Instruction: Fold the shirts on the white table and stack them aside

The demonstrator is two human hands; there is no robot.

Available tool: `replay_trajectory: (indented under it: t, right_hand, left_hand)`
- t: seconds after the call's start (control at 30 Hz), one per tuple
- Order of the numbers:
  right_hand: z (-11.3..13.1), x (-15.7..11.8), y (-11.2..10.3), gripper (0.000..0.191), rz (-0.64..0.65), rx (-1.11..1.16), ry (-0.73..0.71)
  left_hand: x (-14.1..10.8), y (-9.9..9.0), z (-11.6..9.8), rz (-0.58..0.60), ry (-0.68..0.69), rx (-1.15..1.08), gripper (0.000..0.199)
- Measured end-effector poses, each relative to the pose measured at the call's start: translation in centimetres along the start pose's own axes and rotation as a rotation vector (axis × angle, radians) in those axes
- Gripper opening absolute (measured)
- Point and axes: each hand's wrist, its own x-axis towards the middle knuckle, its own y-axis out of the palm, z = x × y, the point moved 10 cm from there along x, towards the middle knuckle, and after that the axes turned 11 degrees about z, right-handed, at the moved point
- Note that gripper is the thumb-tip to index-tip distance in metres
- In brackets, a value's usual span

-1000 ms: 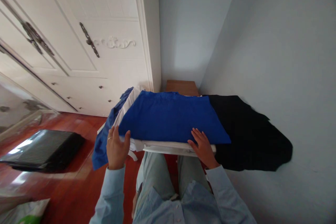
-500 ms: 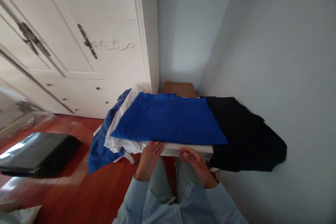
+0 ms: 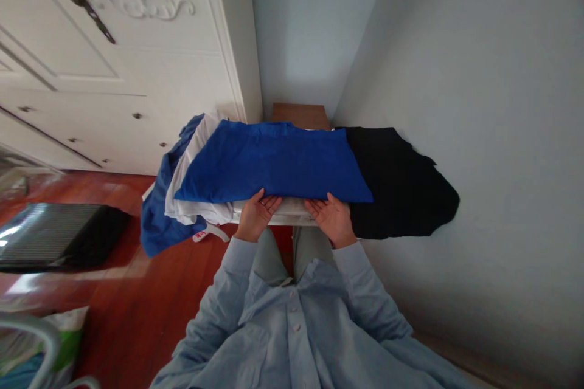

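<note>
A royal-blue garment (image 3: 278, 161), shaped like a wide trapezoid, lies flat across a narrow white-topped stand (image 3: 292, 206); its exact kind is unclear. My left hand (image 3: 257, 217) is at the garment's near edge, palm up, fingers stretched inward and thumb touching the hem. On the other side my right hand (image 3: 332, 219) mirrors it, palm up with fingers extended and its thumb at the same hem. Neither hand wraps round the cloth. Black cloth (image 3: 401, 185) spreads out from under the blue one on the right. White cloth (image 3: 182, 185) and darker blue cloth (image 3: 157, 219) hang over the left end.
A white wardrobe (image 3: 177, 85) stands at the far left, and a grey wall (image 3: 479, 103) runs along the right. Behind the stand is a brown wooden surface (image 3: 301, 114). A black ribbed case (image 3: 59, 237) lies on the red wooden floor (image 3: 150, 304).
My view has tilted down. Both hands have come up to the blue garment's near edge; the right one has turned palm up and moved in to touch the hem.
</note>
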Motion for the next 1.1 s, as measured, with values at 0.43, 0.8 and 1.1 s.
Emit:
replay_trajectory:
  t: [0.43,0.8,1.1]
  right_hand:
    - [15.3,-3.1,-5.2,0.047,-0.084,-0.398,-0.037]
    - [18.0,6.1,-1.8,0.058,-0.031,-0.698,0.309]
    - [17.8,13.9,-0.2,0.053,-0.033,-0.763,0.375]
  left_hand:
    - [-6.6,-6.1,-10.2,-0.333,0.765,0.205,0.028]
    - [-6.7,-6.6,-15.0,-0.426,0.918,0.201,0.026]
    - [-5.5,-5.5,-16.5,-0.414,0.807,0.352,0.019]
